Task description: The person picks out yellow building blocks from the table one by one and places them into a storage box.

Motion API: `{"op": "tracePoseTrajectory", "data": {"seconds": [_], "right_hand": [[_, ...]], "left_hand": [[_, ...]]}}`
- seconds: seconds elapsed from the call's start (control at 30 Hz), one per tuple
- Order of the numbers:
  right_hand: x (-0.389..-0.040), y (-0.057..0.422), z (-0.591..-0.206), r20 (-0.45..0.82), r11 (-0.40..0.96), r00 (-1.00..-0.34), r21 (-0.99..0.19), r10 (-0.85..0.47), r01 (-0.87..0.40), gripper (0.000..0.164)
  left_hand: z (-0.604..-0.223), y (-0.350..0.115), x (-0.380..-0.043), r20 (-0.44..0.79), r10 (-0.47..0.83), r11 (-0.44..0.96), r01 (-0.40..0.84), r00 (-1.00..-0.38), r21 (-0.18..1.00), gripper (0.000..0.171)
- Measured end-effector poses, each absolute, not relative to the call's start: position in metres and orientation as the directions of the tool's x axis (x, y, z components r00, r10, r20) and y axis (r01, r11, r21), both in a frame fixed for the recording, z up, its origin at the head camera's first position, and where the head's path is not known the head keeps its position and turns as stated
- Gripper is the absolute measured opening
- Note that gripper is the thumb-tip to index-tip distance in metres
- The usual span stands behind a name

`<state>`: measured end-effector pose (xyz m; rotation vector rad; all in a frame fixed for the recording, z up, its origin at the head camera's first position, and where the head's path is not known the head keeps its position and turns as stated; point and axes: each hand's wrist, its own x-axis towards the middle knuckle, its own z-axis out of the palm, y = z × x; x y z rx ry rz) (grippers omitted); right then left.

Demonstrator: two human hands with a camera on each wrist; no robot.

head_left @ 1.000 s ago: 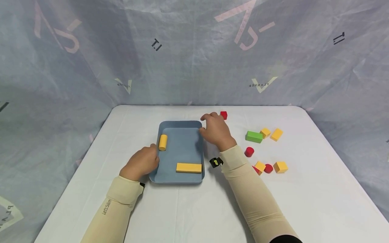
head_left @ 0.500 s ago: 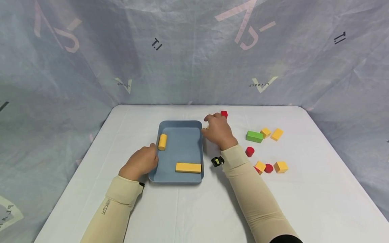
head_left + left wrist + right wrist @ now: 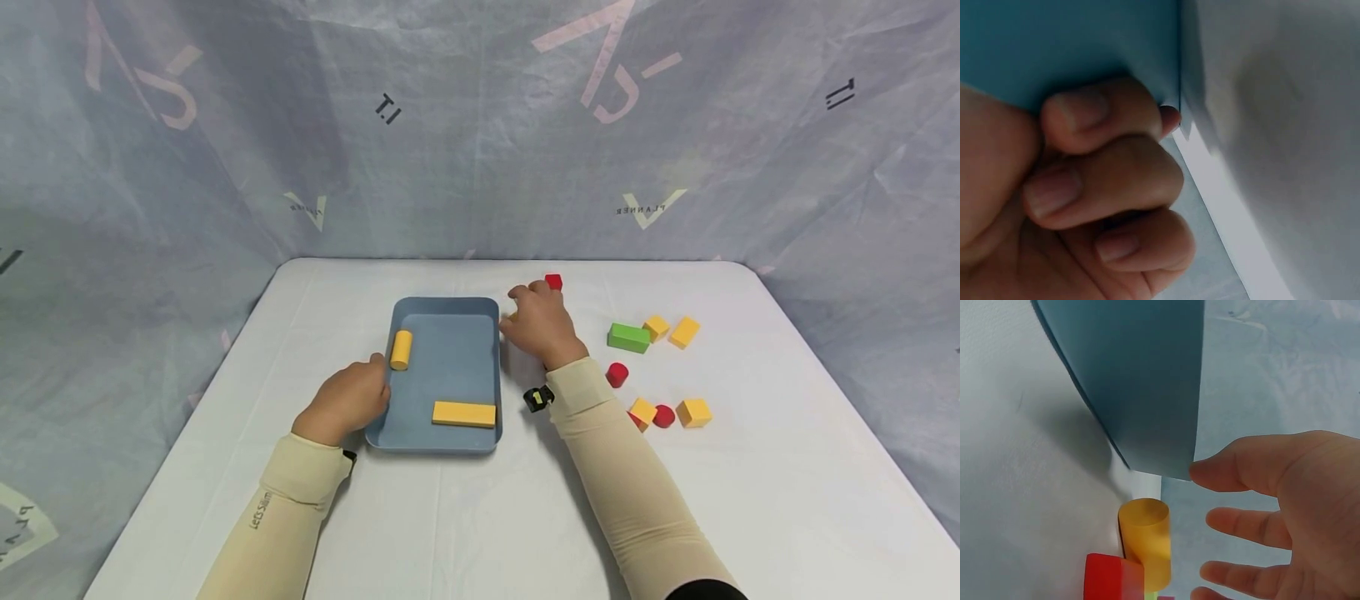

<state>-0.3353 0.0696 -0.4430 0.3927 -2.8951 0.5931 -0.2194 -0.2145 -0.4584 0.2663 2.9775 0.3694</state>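
In the head view a blue-grey tray lies on the table with a yellow cylinder and a long yellow block inside. My left hand grips its left rim, and the left wrist view shows curled fingers against the tray wall. My right hand is by the far right corner, fingers spread and holding nothing. In the right wrist view its thumb lies close to the tray edge. Beyond are another yellow cylinder and a red block, in the head view partly behind the hand.
Right of the arm lie a green block, two yellow blocks beside it, a red cylinder, a red disc and a yellow cube. A printed grey cloth hangs behind the white table.
The tray has slid slightly to the left with my left hand on it. My right hand has drawn a little to the right, off the tray's right rim, uncovering a bit of yellow behind it.
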Motion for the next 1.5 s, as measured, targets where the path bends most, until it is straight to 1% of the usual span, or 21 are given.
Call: {"op": "tracePoseTrajectory", "data": {"seconds": [0.53,0.8,1.0,1.17,1.5], "right_hand": [[-0.338,0.073,-0.448,0.182,0.881,-0.956,-0.377,-0.232,-0.286,0.046],[-0.34,0.073,-0.452,0.158,0.886,-0.966,-0.39,-0.204,-0.251,0.047],[-0.343,0.073,-0.456,0.143,0.895,-0.972,-0.384,-0.186,-0.227,0.051],[-0.344,0.073,-0.459,0.135,0.896,-0.972,-0.379,-0.195,-0.232,0.049],[-0.342,0.073,-0.461,0.113,0.894,-0.975,-0.389,-0.194,-0.223,0.047]], "left_hand": [[-0.456,-0.214,-0.219,-0.123,0.184,0.957,0.149,-0.975,0.249,0.03],[-0.455,-0.214,-0.219,-0.118,0.183,0.955,0.148,-0.976,0.256,0.029],[-0.457,-0.214,-0.219,-0.11,0.182,0.961,0.152,-0.977,0.232,0.033],[-0.457,-0.214,-0.22,-0.113,0.176,0.962,0.146,-0.978,0.231,0.037],[-0.459,-0.214,-0.22,-0.108,0.188,0.96,0.159,-0.976,0.232,0.038]]}}
